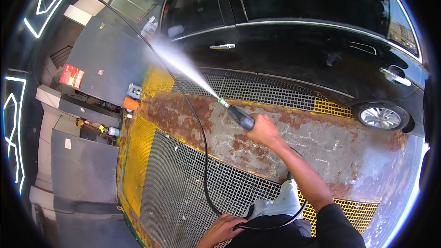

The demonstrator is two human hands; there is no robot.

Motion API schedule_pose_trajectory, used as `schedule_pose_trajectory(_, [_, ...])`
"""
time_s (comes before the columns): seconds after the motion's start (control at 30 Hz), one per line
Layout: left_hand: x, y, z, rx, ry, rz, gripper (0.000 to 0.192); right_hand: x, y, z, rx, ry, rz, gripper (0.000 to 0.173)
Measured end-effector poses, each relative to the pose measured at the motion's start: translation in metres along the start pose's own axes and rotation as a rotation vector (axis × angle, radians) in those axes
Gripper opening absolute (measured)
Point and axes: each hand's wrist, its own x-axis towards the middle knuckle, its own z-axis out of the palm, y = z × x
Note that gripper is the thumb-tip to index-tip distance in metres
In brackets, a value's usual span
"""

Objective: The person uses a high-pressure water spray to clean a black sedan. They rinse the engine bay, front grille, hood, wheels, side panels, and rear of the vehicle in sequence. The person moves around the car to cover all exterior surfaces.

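Observation:
My right hand [264,130] grips the dark handle of a pressure-washer spray gun [240,116] in mid-view. From its metal nozzle, a white fan of water [193,70] shoots toward the upper left, past the lower side of a black car [293,50]. Close to my waist, my left hand [223,229] is closed around a black hose [205,155]. This hose runs up past the spray to the upper left. On its other side it loops around my front toward my right forearm, which hides part of it.
Plastic grating [186,168] and worn, wet concrete [220,120] form the floor. Grey cabinets [103,51] line the left, with an orange bucket [131,103] and a grey jug [134,90] at their foot. The car's wheel [380,117] stands at right.

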Motion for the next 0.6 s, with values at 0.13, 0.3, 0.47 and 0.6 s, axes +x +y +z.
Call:
schedule_pose_trajectory(0.13, [-0.007,0.024,0.032,-0.022,0.046,0.159,0.036,-0.070,0.008,-0.081,-0.178,0.223,-0.033,0.026])
schedule_pose_trajectory(0.3, [-0.001,0.041,0.111,0.044,0.020,0.412,0.034,-0.214,0.040,-0.244,-0.502,0.767,0.203,0.043])
schedule_pose_trajectory(0.47, [0.007,0.098,0.173,0.025,0.077,0.613,0.021,-0.402,0.111,-0.426,-0.488,1.100,0.773,0.034])
schedule_pose_trajectory(0.6, [0.009,0.148,0.202,-0.063,0.116,0.786,0.013,-0.499,0.237,-0.475,-0.495,1.139,0.771,0.028])
